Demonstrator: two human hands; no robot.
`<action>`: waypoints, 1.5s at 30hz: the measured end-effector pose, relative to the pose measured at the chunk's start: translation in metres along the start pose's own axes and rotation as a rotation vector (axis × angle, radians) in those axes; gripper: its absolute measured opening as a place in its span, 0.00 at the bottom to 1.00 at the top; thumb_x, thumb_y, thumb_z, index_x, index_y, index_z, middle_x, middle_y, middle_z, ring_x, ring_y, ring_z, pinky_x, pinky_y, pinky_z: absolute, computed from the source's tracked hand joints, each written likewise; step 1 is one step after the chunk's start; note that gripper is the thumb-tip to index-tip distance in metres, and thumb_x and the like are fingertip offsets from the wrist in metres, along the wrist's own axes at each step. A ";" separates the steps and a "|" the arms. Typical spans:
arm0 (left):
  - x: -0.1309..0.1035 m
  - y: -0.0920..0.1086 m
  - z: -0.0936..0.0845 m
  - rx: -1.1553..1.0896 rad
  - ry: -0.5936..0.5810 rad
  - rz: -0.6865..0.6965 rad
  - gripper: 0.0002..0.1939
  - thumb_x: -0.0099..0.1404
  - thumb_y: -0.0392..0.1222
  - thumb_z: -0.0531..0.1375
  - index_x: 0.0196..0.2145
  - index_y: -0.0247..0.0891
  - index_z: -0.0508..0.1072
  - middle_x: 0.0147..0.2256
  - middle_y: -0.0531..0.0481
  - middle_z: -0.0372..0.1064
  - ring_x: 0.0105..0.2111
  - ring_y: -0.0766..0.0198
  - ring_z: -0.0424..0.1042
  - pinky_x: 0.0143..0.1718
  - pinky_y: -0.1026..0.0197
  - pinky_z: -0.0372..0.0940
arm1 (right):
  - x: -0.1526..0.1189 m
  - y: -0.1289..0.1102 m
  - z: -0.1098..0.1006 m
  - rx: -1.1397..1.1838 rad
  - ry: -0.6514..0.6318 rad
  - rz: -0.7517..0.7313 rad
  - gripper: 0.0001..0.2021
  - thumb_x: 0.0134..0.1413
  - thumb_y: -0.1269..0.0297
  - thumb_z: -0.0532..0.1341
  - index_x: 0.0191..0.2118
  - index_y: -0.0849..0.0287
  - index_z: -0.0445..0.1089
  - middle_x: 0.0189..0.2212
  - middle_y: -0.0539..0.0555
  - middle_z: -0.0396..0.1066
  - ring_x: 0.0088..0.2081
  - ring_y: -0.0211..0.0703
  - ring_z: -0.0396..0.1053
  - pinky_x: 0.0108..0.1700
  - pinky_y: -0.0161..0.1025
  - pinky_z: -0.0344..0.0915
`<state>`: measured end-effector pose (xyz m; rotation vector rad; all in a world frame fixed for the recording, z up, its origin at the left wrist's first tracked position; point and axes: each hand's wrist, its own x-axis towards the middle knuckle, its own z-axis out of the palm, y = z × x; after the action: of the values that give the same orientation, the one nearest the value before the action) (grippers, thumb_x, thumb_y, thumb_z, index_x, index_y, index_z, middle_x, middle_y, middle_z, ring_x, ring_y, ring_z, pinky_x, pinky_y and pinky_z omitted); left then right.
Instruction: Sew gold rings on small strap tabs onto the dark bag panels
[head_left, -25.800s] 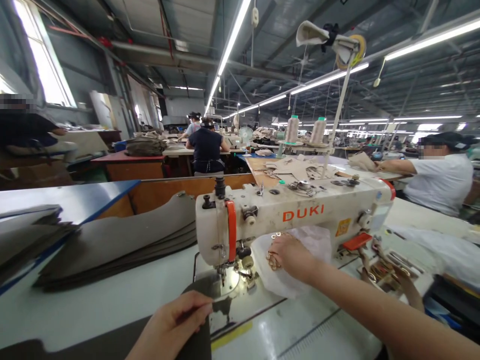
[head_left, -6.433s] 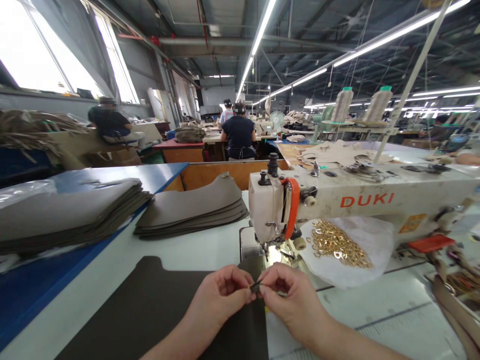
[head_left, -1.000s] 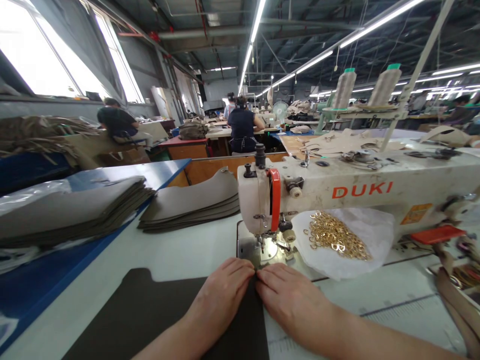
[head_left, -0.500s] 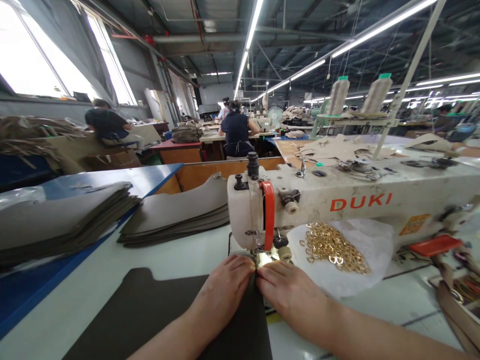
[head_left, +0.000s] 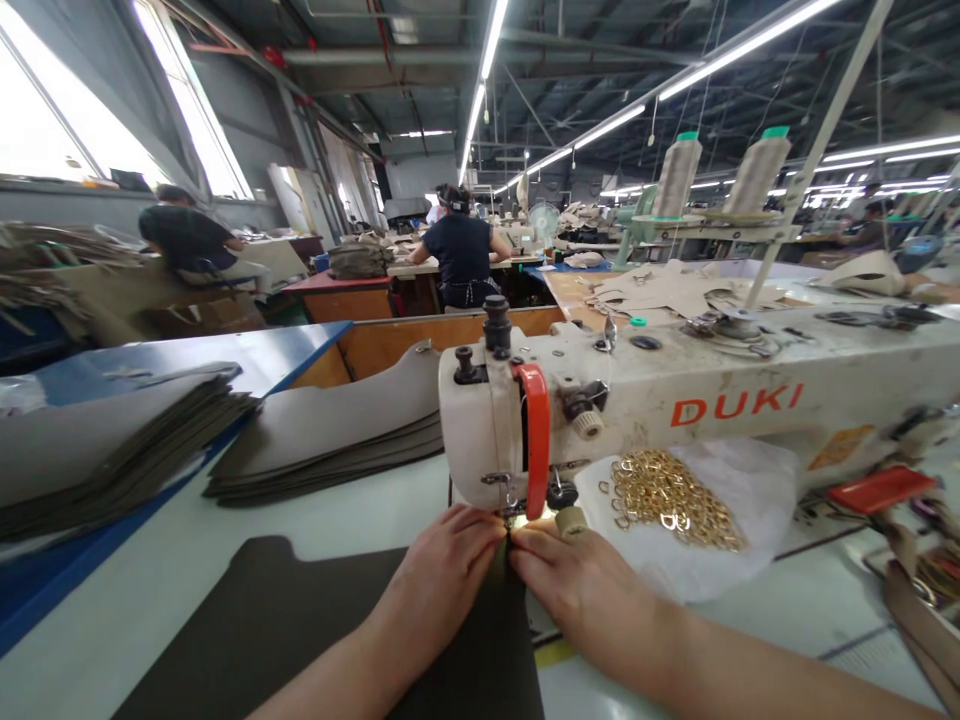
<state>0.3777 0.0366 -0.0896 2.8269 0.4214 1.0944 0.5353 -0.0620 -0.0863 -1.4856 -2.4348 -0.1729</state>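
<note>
Closer to the stitching area (head_left: pixel 529 520) than one second ago, the left hand (head_left: pixel 442 565) and the right hand (head_left: pixel 592 580) rest before the needle. Largest is the DUKI sewing machine (head_left: pixel 615 375), its head just beyond the fingertips. Next comes the dark panel (head_left: pixel 315 610), flat on the pale table (head_left: pixel 390 500); its far right corner reaches under the fingers. This piece seems partway through sewing, and its seam is hidden. Beside the machine head lies a stack of similar panels (head_left: pixel 337 410); I cannot tell surely if these are finished. Many gold D-rings (head_left: pixel 667 500) remain unused on a white sheet (head_left: pixel 765 500). Each hand's fingers are pressed together, tips nearly meeting over the panel; whether they pinch something small, I cannot tell.
</note>
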 end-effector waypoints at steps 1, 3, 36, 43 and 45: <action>0.000 0.000 0.000 0.000 -0.003 -0.007 0.15 0.69 0.36 0.49 0.31 0.38 0.74 0.31 0.48 0.76 0.33 0.62 0.74 0.37 0.61 0.72 | 0.000 0.000 0.000 -0.001 -0.001 -0.005 0.08 0.53 0.78 0.61 0.41 0.68 0.68 0.43 0.62 0.71 0.44 0.50 0.69 0.46 0.43 0.68; 0.000 0.000 0.000 0.000 -0.007 -0.022 0.14 0.69 0.36 0.50 0.31 0.38 0.74 0.31 0.48 0.76 0.33 0.62 0.74 0.36 0.61 0.72 | -0.001 0.000 0.001 -0.003 0.007 -0.007 0.09 0.53 0.78 0.61 0.42 0.68 0.68 0.43 0.62 0.71 0.45 0.50 0.70 0.46 0.43 0.68; -0.022 0.008 -0.016 0.257 -0.290 0.098 0.21 0.62 0.26 0.49 0.48 0.34 0.73 0.48 0.44 0.74 0.49 0.60 0.71 0.53 0.60 0.66 | -0.010 -0.006 -0.006 -0.012 -0.017 -0.144 0.05 0.61 0.71 0.57 0.41 0.64 0.68 0.44 0.57 0.71 0.47 0.44 0.66 0.52 0.39 0.62; -0.021 0.003 -0.012 0.349 -0.202 0.209 0.21 0.61 0.26 0.48 0.45 0.32 0.75 0.44 0.43 0.76 0.45 0.60 0.74 0.51 0.62 0.67 | -0.006 -0.003 -0.003 -0.006 -0.005 -0.135 0.05 0.62 0.71 0.55 0.39 0.64 0.67 0.39 0.55 0.71 0.44 0.42 0.66 0.52 0.36 0.61; -0.020 0.001 -0.012 0.361 -0.220 0.222 0.20 0.61 0.27 0.49 0.45 0.32 0.75 0.44 0.43 0.76 0.45 0.59 0.74 0.51 0.62 0.67 | -0.005 -0.002 -0.003 0.007 -0.004 -0.128 0.04 0.62 0.71 0.56 0.39 0.64 0.67 0.39 0.54 0.70 0.44 0.41 0.66 0.52 0.35 0.60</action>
<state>0.3563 0.0295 -0.0938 3.3357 0.3185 0.7880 0.5358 -0.0678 -0.0850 -1.3282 -2.5323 -0.1871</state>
